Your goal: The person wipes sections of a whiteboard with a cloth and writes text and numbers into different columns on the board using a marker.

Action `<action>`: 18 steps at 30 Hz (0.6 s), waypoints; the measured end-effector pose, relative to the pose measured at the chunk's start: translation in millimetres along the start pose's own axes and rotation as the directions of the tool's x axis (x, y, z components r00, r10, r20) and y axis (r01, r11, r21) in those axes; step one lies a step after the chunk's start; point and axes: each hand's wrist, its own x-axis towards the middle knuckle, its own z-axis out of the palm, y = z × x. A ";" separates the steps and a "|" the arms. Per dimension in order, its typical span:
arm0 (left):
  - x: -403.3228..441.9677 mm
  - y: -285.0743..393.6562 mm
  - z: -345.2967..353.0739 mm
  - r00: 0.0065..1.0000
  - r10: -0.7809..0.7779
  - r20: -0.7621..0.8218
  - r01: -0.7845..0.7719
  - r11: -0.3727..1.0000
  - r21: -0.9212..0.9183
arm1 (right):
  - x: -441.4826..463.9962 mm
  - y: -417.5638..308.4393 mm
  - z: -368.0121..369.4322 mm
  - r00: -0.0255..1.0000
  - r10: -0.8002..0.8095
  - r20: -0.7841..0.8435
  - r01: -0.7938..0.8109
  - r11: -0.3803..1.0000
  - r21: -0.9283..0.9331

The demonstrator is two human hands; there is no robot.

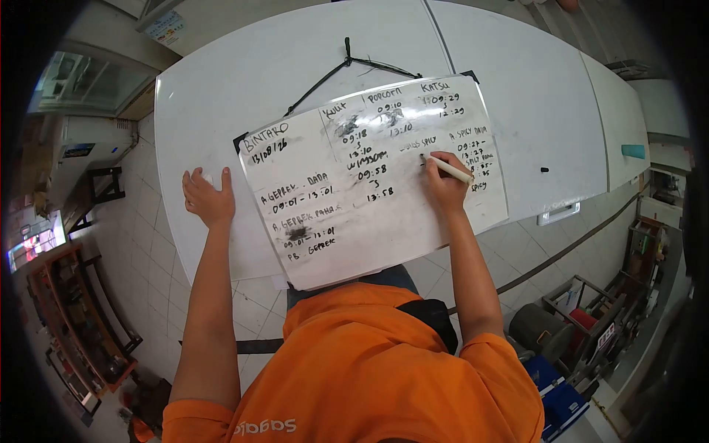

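Note:
A framed whiteboard [399, 244] lies tilted on the white table, its near edge close to my body. Black handwriting with names and times covers much of it, with some smudges. My right hand [447, 184] grips a white marker [452, 170], its tip on the board just under the words at the upper right. My left hand [208, 199] rests on the table left of the board, fingers curled round a small white object [207, 179] whose kind I cannot make out. A black cord [317, 87] is tied to the board's far edge.
On the white table [244, 81], a small black cap-like piece [544, 170] lies right of the board. Further right is a teal cylinder [633, 150]. A wooden shelf [81, 317] stands at the left, and blue boxes [557, 399] sit on the floor at the lower right.

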 end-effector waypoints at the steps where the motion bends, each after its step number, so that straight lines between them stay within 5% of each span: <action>1: 0.0 0.3 -0.6 1.000 0.000 0.003 0.000 1.000 -0.005 | -0.6 -0.9 1.8 1.000 -0.003 -0.002 0.003 1.000 0.009; 18: 0.1 -1.0 -0.4 1.000 0.008 0.007 -0.008 1.000 -0.020 | -3.9 -1.7 4.8 0.996 -0.008 0.083 0.007 1.000 0.013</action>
